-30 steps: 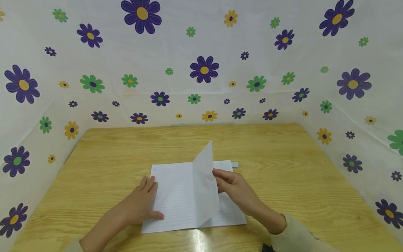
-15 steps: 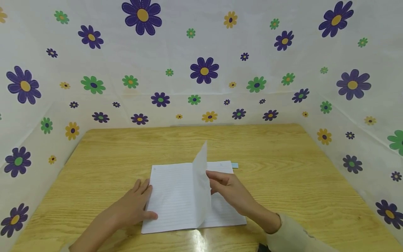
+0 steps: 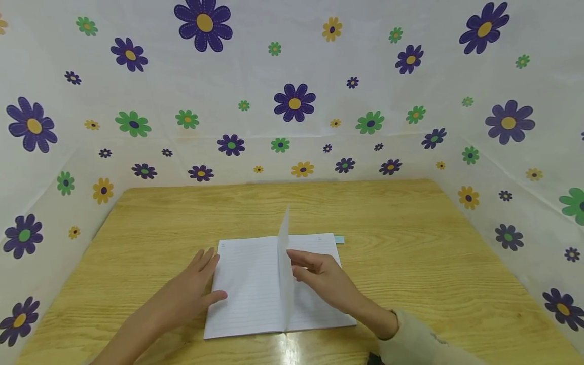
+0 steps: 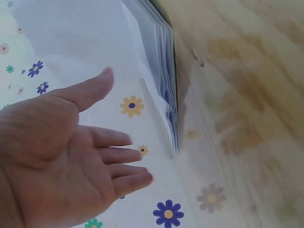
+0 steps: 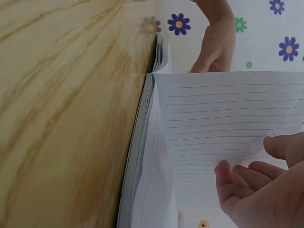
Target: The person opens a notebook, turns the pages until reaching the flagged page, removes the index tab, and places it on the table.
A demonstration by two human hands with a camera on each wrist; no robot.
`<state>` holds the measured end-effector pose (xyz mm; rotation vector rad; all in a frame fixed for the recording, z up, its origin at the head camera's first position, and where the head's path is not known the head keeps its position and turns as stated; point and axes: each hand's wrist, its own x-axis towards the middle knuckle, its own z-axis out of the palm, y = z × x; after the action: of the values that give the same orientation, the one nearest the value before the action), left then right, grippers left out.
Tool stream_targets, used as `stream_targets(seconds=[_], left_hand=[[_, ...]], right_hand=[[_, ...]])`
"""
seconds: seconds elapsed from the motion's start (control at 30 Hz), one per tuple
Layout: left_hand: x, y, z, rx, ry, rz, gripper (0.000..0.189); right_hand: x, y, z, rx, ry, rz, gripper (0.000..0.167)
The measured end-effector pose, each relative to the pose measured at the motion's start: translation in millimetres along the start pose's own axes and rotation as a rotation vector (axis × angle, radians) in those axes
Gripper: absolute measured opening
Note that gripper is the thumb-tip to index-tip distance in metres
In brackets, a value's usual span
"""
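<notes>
An open lined notebook [image 3: 246, 284] lies on the wooden table, and one loose-standing page [image 3: 284, 268] rises almost upright from its middle. My right hand [image 3: 321, 279] has its fingertips against the right face of that page. In the right wrist view the thumb and the bent fingers of this hand [image 5: 266, 183] are apart, with the lined page [image 5: 228, 109] behind them. At the notebook's left edge is my left hand [image 3: 189, 289], fingers extended and thumb out over the left page. The left wrist view shows this hand [image 4: 66, 161] palm visible, holding nothing.
A light blue tab [image 3: 339, 240] sticks out past the notebook's upper right corner. Wooden tabletop [image 3: 388, 218] surrounds the notebook. White cloth walls [image 3: 255, 76] with printed flowers enclose the left, back and right. A small dark object [image 3: 375, 360] shows at the bottom edge.
The standing page has swung leftward from a rightward lean to nearly upright, my right hand moving left with it. My left hand has shifted slightly left and then up along the notebook's edge.
</notes>
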<state>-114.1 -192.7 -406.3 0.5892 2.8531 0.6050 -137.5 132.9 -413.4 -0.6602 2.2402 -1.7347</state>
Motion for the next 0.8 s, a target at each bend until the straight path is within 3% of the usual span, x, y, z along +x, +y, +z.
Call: stream_targets(seconds=[0.1, 0.3, 0.57, 0.8], left_hand=[[0.6, 4.5, -2.2, 0.053, 0.084, 0.048, 0.081], [-0.4, 12.4, -5.8, 0.082, 0.2, 0.066, 0.071], [-5.9, 20.5, -15.2, 0.041, 0.299, 0.07, 0.061], [-10.9, 24.0, -19.5, 0.017, 0.342, 0.074, 0.058]], right_hand=[[1.8, 2, 3, -0.019, 0.001, -0.035, 0.043], [5.5, 5, 11, -0.094, 0.013, -0.088, 0.043], [6.8, 3, 20, -0.104, -0.008, -0.081, 0.041], [9.7, 3, 27, -0.121, -0.057, -0.054, 0.04]])
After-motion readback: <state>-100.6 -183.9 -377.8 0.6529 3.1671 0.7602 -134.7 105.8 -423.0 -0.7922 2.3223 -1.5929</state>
